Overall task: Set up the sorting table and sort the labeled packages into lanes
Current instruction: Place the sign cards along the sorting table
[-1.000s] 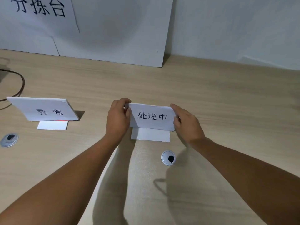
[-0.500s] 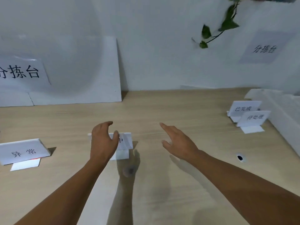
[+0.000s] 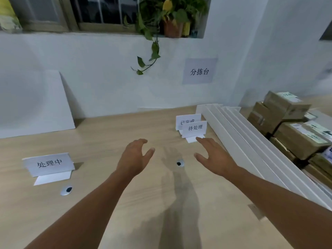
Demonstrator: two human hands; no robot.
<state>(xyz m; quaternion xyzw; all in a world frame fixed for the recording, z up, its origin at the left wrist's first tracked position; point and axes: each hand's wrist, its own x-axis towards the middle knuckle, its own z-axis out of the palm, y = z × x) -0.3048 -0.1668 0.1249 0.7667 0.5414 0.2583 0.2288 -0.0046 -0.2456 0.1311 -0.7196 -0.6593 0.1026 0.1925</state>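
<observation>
A folded white sign reading 处理中 (image 3: pixel 48 163) stands on the wooden table (image 3: pixel 111 133) at the left. Two more white signs stand at the centre right: 待处理 (image 3: pixel 195 128) in front, 已完成 (image 3: pixel 187 118) partly hidden behind it. My left hand (image 3: pixel 133 158) hovers over the table's middle, fingers relaxed, holding nothing. My right hand (image 3: pixel 213 157) reaches forward, fingers spread, its fingertips just short of the 待处理 sign's base. Labelled cardboard packages (image 3: pixel 294 126) are stacked at the far right.
Long white divider strips (image 3: pixel 248 141) lie side by side between the signs and the packages. A white board (image 3: pixel 34 103) leans on the wall at the left. Two cable holes (image 3: pixel 180 163) (image 3: pixel 66 190) are set in the table. A plant (image 3: pixel 152 45) hangs from the window sill.
Both hands let go of the 处理中 sign, which stays standing at the left. My view swung right and both hands moved right toward the other two signs; the packages came into view.
</observation>
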